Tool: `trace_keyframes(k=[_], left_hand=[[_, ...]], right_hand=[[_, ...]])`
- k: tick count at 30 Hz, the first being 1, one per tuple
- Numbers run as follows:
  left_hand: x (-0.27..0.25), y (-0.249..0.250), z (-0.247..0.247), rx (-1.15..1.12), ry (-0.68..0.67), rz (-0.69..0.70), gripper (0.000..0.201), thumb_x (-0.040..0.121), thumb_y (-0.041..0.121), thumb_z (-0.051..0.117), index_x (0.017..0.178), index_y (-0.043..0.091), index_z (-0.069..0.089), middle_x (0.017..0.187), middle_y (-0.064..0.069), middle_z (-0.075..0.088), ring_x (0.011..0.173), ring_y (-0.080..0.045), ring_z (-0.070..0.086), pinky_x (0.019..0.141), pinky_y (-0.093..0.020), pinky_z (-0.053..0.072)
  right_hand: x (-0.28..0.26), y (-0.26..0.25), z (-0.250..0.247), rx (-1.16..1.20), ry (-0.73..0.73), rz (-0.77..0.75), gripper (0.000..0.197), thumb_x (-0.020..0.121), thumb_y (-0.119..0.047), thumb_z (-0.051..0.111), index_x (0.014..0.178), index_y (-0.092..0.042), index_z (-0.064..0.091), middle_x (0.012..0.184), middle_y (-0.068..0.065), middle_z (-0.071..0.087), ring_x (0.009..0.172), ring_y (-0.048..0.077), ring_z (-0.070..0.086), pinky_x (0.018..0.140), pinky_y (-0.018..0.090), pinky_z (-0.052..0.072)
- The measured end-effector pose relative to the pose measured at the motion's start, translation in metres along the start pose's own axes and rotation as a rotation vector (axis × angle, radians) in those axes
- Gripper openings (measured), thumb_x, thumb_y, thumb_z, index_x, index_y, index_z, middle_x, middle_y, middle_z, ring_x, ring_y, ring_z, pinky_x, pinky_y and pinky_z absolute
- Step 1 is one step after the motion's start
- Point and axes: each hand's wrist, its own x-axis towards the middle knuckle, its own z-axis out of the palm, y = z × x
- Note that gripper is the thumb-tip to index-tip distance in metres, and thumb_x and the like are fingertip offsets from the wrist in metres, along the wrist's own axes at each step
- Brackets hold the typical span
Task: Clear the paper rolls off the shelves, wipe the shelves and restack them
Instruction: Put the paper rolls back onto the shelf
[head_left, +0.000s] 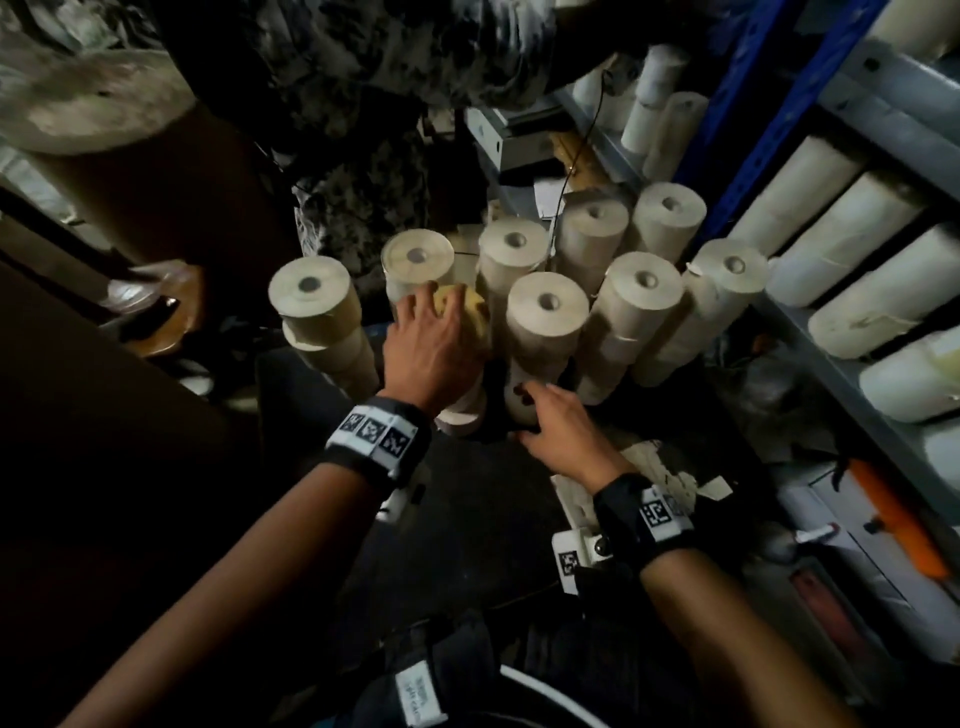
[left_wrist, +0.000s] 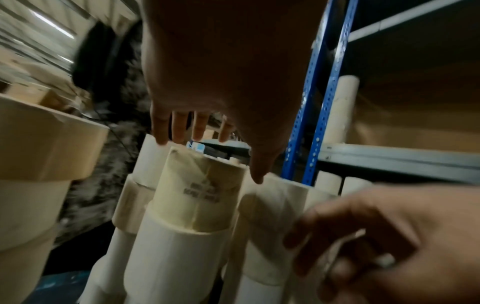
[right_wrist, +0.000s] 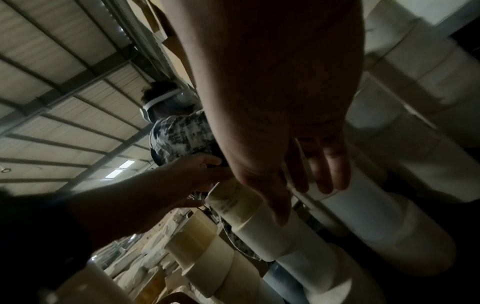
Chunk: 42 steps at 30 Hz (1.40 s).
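Where the paper rolls (head_left: 548, 312) stand on end in stacked columns on the dark floor (head_left: 467, 519), the left hand (head_left: 434, 343) reaches among them with fingers spread over a yellowish roll (left_wrist: 200, 191). Right hand (head_left: 561, 431) lies fingers straight against a lower roll. Blue-posted shelving (head_left: 737, 104) (rolls laid sideways) crowds the right; a second person (right_wrist: 179, 135) stands behind.

Cream paper rolls (head_left: 548, 306), blue shelf upright (head_left: 748, 67), mottled grey-white shirt (head_left: 363, 47), orange tool (head_left: 893, 525)

Matt cream paper rolls (head_left: 548, 312); blue painted metal shelf upright (left_wrist: 326, 92).
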Motion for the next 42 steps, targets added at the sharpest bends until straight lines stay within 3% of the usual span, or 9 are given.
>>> trace_keyframes(k=[4, 10, 14, 19, 24, 26, 29, 35, 42], left_hand=[[0.023, -0.010, 0.011, -0.051, -0.107, 0.033, 0.085, 0.082, 0.055, 0.075, 0.149, 0.023, 0.033, 0.149, -0.018, 0.031, 0.134, -0.047, 0.034, 0.092, -0.060, 0.053], [0.031, -0.023, 0.012, -0.132, -0.106, 0.105, 0.090, 0.080, 0.061, 0.075, 0.149, 0.018, 0.035, 0.135, -0.018, 0.035, 0.123, -0.045, 0.040, 0.088, -0.057, 0.055], [0.025, -0.035, -0.007, -0.181, -0.102, 0.141, 0.095, 0.079, 0.068, 0.074, 0.150, 0.019, 0.034, 0.127, -0.016, 0.037, 0.120, -0.041, 0.040, 0.082, -0.053, 0.056], [-0.001, -0.067, -0.031, -0.215, -0.141, 0.114, 0.099, 0.069, 0.080, 0.063, 0.143, 0.017, 0.042, 0.128, -0.012, 0.033, 0.122, -0.036, 0.037, 0.080, -0.046, 0.049], [-0.033, -0.104, -0.018, -0.164, -0.210, 0.028, 0.088, 0.070, 0.073, 0.072, 0.136, 0.024, 0.041, 0.122, -0.008, 0.036, 0.122, -0.036, 0.041, 0.081, -0.053, 0.056], [-0.043, -0.114, -0.010, -0.148, -0.251, -0.014, 0.088, 0.071, 0.073, 0.071, 0.139, 0.027, 0.038, 0.122, -0.009, 0.040, 0.123, -0.036, 0.041, 0.084, -0.054, 0.055], [-0.052, -0.124, -0.001, -0.110, -0.346, -0.023, 0.096, 0.070, 0.070, 0.076, 0.146, 0.029, 0.035, 0.129, -0.009, 0.042, 0.128, -0.034, 0.037, 0.085, -0.052, 0.053], [-0.064, -0.129, 0.006, -0.062, -0.358, -0.028, 0.098, 0.072, 0.067, 0.077, 0.151, 0.029, 0.032, 0.137, -0.008, 0.037, 0.131, -0.035, 0.034, 0.084, -0.052, 0.054], [-0.081, -0.111, 0.017, -0.086, -0.355, -0.017, 0.091, 0.076, 0.068, 0.072, 0.149, 0.030, 0.035, 0.136, -0.007, 0.039, 0.131, -0.035, 0.035, 0.085, -0.054, 0.054]], right_hand=[[0.022, -0.028, 0.016, -0.004, 0.031, 0.041, 0.058, 0.082, -0.013, 0.082, 0.131, -0.009, 0.053, 0.132, 0.015, 0.058, 0.126, 0.034, 0.055, 0.103, 0.039, 0.047], [0.038, -0.057, 0.030, -0.025, 0.071, 0.148, 0.052, 0.077, 0.000, 0.073, 0.123, -0.002, 0.050, 0.125, 0.022, 0.057, 0.123, 0.041, 0.053, 0.105, 0.044, 0.046], [0.046, -0.061, 0.034, -0.023, 0.160, 0.181, 0.075, 0.078, -0.006, 0.079, 0.143, -0.005, 0.043, 0.143, 0.024, 0.053, 0.139, 0.041, 0.045, 0.117, 0.050, 0.040], [0.055, -0.068, 0.028, -0.006, 0.168, 0.164, 0.086, 0.081, 0.007, 0.069, 0.156, -0.014, 0.032, 0.152, 0.019, 0.044, 0.144, 0.036, 0.040, 0.120, 0.048, 0.038], [0.086, -0.085, 0.035, -0.042, 0.140, 0.133, 0.105, 0.079, -0.020, 0.085, 0.162, -0.012, 0.021, 0.160, 0.017, 0.031, 0.148, 0.037, 0.033, 0.122, 0.045, 0.032], [0.100, -0.090, 0.041, -0.082, 0.090, 0.145, 0.116, 0.075, -0.036, 0.090, 0.163, -0.012, 0.018, 0.161, 0.016, 0.028, 0.147, 0.038, 0.033, 0.120, 0.045, 0.032], [0.116, -0.095, 0.049, -0.168, 0.028, 0.187, 0.126, 0.066, -0.047, 0.095, 0.161, -0.015, 0.017, 0.157, 0.012, 0.028, 0.141, 0.043, 0.037, 0.116, 0.051, 0.037], [0.111, -0.098, 0.051, -0.278, 0.066, 0.183, 0.108, 0.064, -0.049, 0.093, 0.147, -0.015, 0.033, 0.143, 0.013, 0.037, 0.128, 0.045, 0.045, 0.107, 0.052, 0.046], [0.017, -0.074, 0.047, -0.147, 0.157, 0.214, 0.104, 0.058, -0.059, 0.090, 0.141, -0.019, 0.042, 0.130, 0.007, 0.044, 0.123, 0.036, 0.050, 0.096, 0.046, 0.050]])
